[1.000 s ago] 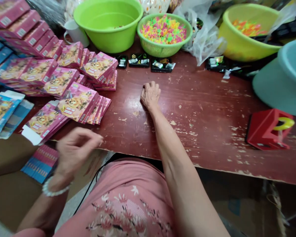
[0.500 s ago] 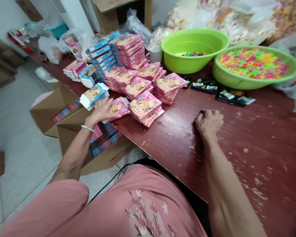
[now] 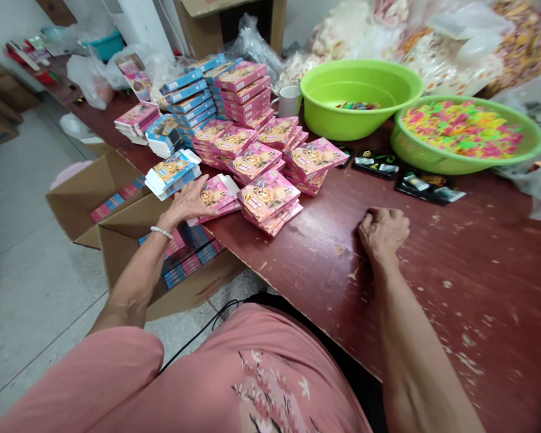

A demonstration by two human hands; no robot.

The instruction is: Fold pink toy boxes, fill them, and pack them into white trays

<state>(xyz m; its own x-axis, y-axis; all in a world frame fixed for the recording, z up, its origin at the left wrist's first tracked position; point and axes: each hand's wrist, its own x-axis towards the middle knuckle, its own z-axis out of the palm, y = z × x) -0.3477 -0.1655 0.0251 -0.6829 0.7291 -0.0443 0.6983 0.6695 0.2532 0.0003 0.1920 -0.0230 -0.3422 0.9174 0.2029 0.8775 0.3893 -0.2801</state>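
My left hand (image 3: 188, 203) reaches to the table's left edge and grips a flat pink carton (image 3: 217, 193), with its fingers over the top. Just beyond it lies a stack of blue flat cartons (image 3: 174, 171), and to its right a stack of pink cartons (image 3: 270, 199). My right hand (image 3: 383, 231) rests as a closed fist on the worn red table (image 3: 433, 276), knuckles down, with nothing visible in it.
Taller piles of pink and blue cartons (image 3: 234, 90) stand behind. A green basin (image 3: 360, 99), a white mug (image 3: 290, 99) and a green basket (image 3: 464, 157) of small coloured pieces sit at the back. Black trays (image 3: 428, 186) lie before the basket. Open cardboard boxes (image 3: 117, 234) stand below the left edge.
My view swung left. My left hand rose from below the table edge onto the pink carton and has stayed there. My right fist has not moved.
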